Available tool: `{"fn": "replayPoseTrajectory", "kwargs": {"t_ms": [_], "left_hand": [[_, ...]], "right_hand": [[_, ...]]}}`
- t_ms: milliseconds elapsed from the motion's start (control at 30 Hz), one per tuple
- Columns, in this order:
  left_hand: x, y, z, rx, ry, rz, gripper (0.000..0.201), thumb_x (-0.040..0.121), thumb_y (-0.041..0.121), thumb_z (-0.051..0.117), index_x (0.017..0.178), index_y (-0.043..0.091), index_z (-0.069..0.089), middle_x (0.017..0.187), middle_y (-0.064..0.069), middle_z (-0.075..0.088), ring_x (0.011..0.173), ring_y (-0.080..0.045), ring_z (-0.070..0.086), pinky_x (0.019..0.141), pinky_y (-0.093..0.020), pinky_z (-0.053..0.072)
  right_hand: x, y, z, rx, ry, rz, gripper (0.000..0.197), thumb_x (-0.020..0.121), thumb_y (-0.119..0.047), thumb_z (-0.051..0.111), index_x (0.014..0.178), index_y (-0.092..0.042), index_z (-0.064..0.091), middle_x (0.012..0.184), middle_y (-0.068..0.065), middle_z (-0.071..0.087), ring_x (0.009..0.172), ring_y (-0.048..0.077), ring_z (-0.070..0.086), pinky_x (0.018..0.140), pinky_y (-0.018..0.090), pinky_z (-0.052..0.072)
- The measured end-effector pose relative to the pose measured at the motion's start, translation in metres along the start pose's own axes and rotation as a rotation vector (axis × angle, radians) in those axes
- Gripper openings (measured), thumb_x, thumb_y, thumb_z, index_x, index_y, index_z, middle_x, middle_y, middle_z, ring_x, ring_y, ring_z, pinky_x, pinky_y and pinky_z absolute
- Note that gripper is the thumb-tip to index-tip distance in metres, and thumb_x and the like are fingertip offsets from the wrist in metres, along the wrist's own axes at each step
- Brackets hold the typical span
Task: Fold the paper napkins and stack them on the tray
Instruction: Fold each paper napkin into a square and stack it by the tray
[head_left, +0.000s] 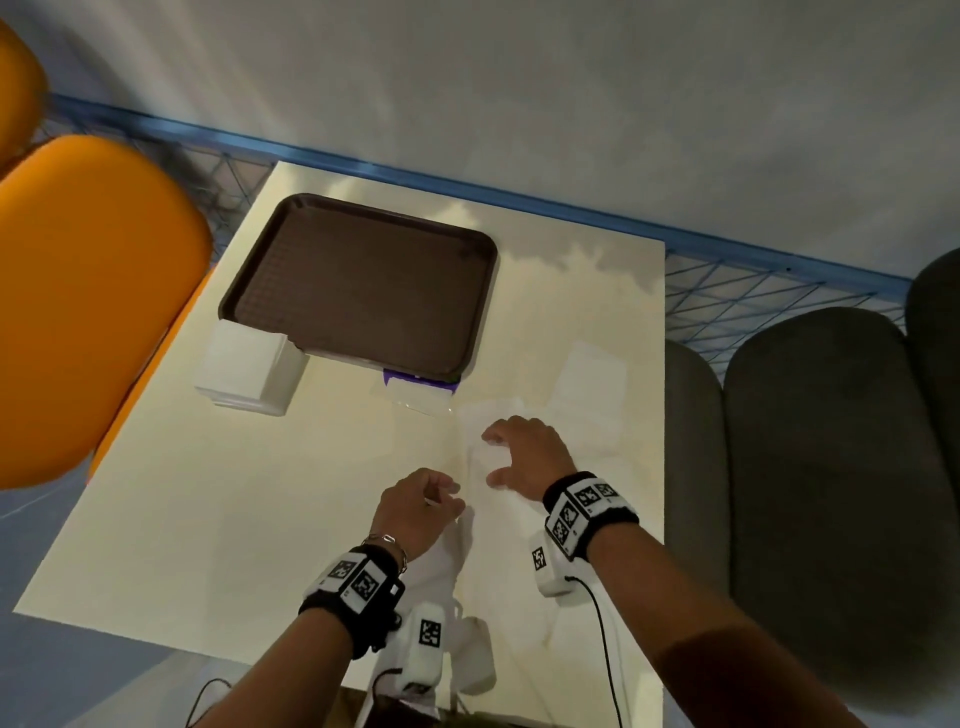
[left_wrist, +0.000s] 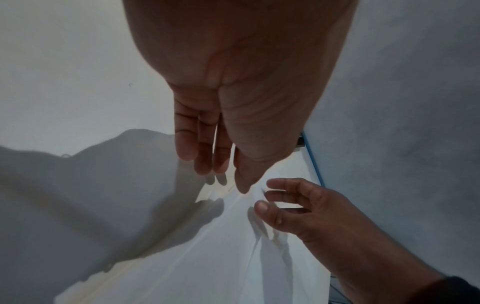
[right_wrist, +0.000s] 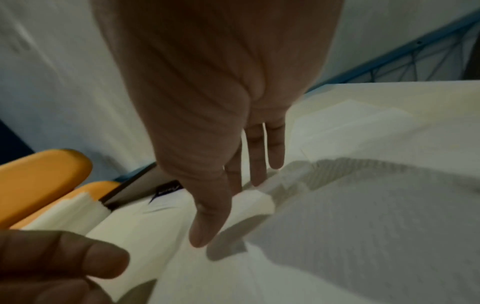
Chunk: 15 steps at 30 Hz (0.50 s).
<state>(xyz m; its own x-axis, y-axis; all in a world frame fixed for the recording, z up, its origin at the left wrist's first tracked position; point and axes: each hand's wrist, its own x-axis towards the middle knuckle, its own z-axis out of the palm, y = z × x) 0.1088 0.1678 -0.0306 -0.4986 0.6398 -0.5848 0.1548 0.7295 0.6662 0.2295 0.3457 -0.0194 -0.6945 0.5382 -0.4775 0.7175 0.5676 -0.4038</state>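
Napkin (head_left: 498, 467), white and hard to separate from the pale table (head_left: 208, 519), lies spread flat at the near right, under both hands. Right hand (head_left: 524, 457) rests on it with fingers spread and relaxed, pinning the sheet. Left hand (head_left: 415, 506) sits at the sheet's left edge with fingers curled; it appears to pinch that edge, though the blurred wrist view leaves this uncertain. For a clean fold, the pinned side should stay anchored while the lifted edge is carried across to meet the opposite edge squarely, then creased with flat fingers. Beyond: unfolded napkin stack (head_left: 247, 371) at far left, brown tray (head_left: 467, 249) bare behind it.
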Motion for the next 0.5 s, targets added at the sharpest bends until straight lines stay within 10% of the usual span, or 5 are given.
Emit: {"fn": "replayPoseTrajectory", "kwargs": {"t_ms": [133,367,500], "left_hand": [[-0.003,-0.005,0.009,0.045,0.009,-0.03,0.026,0.084,0.032,0.083,0.103,0.035,0.066,0.098,0.014,0.074,0.095,-0.005,0.069,0.088,-0.022,0.05],[-0.012,-0.01,0.005,0.028,0.039,-0.025,0.034,0.084,0.038,0.082,0.113,0.035,0.067,0.106,0.015,0.073,0.098,-0.006,0.069,0.095,-0.028,0.053],[-0.016,0.001,-0.002,-0.001,0.068,0.063,0.032,0.085,0.05,0.08,0.11,0.039,0.064,0.104,0.017,0.069,0.093,-0.004,0.067,0.075,-0.017,0.047]], "right_hand": [[0.007,0.002,0.005,-0.177,-0.028,-0.029,0.068,0.082,-0.032,0.088,0.141,-0.029,0.056,0.132,-0.002,0.064,0.123,0.025,0.054,0.107,0.039,0.043],[0.001,-0.012,-0.011,-0.035,0.041,-0.072,0.009,0.087,-0.029,0.08,0.096,-0.026,0.082,0.099,-0.005,0.079,0.099,0.019,0.066,0.088,0.032,0.049],[-0.012,-0.032,-0.036,0.125,0.045,-0.122,0.013,0.089,-0.037,0.082,0.097,-0.027,0.083,0.102,-0.008,0.077,0.095,0.012,0.064,0.083,0.026,0.042]]}}
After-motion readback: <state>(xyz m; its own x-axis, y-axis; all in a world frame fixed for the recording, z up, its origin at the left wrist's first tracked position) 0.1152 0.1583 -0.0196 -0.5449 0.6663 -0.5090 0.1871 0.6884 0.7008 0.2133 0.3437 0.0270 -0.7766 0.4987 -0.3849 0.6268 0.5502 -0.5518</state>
